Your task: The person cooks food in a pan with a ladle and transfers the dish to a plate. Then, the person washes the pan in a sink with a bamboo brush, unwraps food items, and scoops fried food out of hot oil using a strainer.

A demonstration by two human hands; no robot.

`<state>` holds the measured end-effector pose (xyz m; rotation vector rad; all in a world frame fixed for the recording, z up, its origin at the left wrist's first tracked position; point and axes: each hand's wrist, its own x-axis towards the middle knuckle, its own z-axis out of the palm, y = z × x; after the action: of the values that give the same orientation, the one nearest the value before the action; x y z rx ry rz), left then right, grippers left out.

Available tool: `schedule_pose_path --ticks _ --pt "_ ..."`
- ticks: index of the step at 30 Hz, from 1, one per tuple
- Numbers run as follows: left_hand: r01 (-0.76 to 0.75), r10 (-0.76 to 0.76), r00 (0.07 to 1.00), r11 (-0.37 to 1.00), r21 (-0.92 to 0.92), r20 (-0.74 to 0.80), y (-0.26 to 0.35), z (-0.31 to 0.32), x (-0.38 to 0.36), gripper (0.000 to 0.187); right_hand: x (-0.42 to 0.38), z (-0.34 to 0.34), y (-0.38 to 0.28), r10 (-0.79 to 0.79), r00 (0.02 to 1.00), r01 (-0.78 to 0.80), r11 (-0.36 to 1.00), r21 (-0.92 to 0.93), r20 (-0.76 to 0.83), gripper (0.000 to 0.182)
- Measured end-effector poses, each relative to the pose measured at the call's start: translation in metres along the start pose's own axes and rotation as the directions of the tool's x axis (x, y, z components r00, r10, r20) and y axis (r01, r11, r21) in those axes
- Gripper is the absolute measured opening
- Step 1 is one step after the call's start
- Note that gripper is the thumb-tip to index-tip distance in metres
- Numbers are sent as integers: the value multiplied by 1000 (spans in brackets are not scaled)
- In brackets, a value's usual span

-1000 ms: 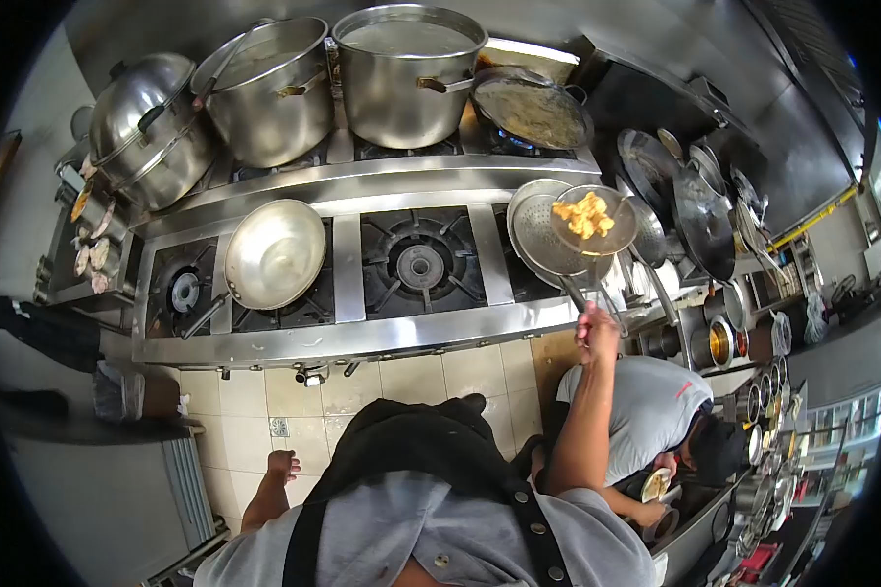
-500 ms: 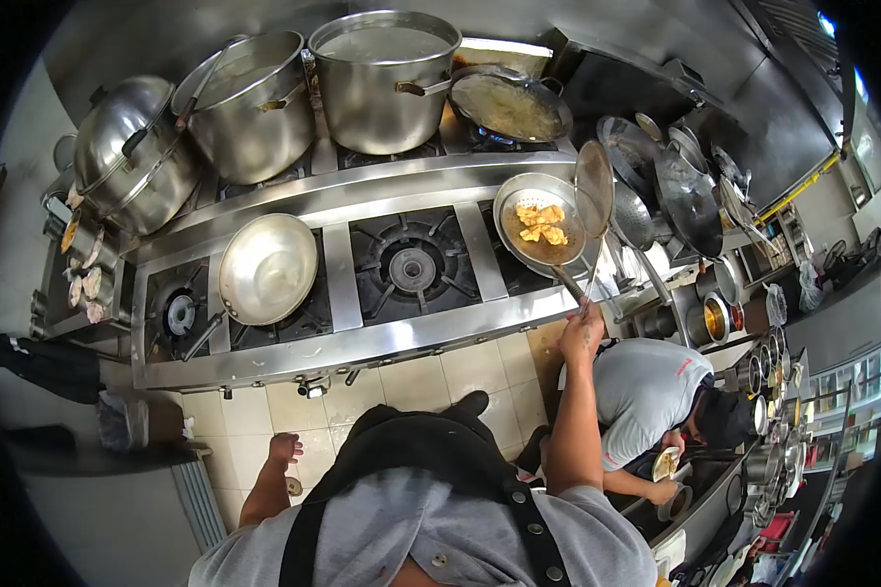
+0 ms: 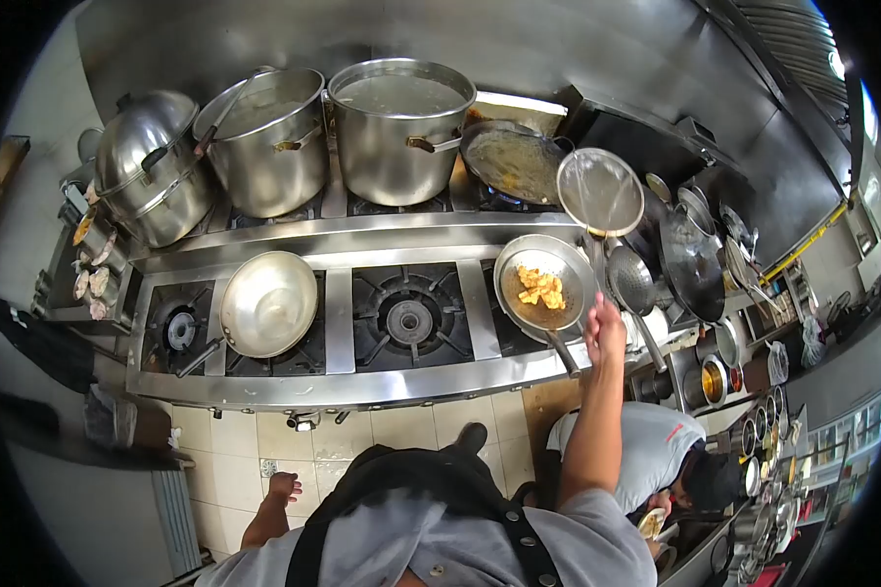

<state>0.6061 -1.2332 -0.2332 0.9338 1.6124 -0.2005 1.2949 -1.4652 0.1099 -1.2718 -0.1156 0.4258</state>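
Note:
My right hand point(image 3: 605, 335) is closed around the handle of a fine mesh skimmer point(image 3: 601, 193), whose round head is raised over the right side of the stove. Just left of that hand, golden fried pieces point(image 3: 540, 287) lie in a pale round vessel point(image 3: 570, 262), perforated in the earlier view. Its dark handle point(image 3: 562, 353) points toward me and is out of my grip. Low beside my body hangs my left hand point(image 3: 284, 486), holding nothing, its fingers apart.
Two large stockpots point(image 3: 401, 137) and a domed lidded pot point(image 3: 152, 166) line the back burners. A wok of oil point(image 3: 512, 161) sits behind the skimmer. A wide pan point(image 3: 269, 305) rests at left. At right a co-worker point(image 3: 626, 445) bends over the counter. Several woks and ladles hang nearby.
My right hand has moved slightly right, away from the vessel's handle. The mesh skimmer has turned, its round face now showing more fully. The view has tilted upward a little.

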Motion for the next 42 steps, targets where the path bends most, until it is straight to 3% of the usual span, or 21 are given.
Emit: schedule_pose_path --ticks 4,8,9,11,13,14,17,18,25,34,42 --pt "-45 38 995 996 -80 -88 3 25 -21 27 106 31 -36 -147 988 110 893 -436 -52 26" --pt "-29 0 990 978 -208 -140 -3 75 -51 25 240 19 -25 -426 904 271 506 -819 36 25" --pt "-6 -29 990 969 -248 -139 -10 91 -58 25 268 14 -17 -493 865 304 373 -876 91 25" --pt "62 -78 995 968 -245 -55 -24 126 -65 26 295 14 -12 -519 851 310 361 -879 86 22" --pt "-206 199 978 974 99 68 -42 156 -86 26 289 21 -21 -447 890 225 273 -935 84 22" --pt "-107 106 994 994 23 36 -46 173 -94 25 313 10 1 -514 838 342 234 -910 183 22" --pt "172 -177 984 961 -218 -7 -58 217 -99 24 300 23 4 -136 990 118 589 -799 46 22" --pt "225 -235 972 934 -276 -2 -63 222 -100 24 294 29 7 -148 986 152 651 -743 72 20" --pt "155 -177 983 939 -307 -44 -66 202 -98 24 280 62 26 73 994 -17 833 -553 80 20" --pt "81 -108 991 953 -291 -79 -46 183 -96 24 240 91 29 225 960 -150 915 -375 166 21" --pt "-127 127 992 992 -6 -1 -41 166 -75 24 211 96 29 321 911 -277 942 -192 260 15"
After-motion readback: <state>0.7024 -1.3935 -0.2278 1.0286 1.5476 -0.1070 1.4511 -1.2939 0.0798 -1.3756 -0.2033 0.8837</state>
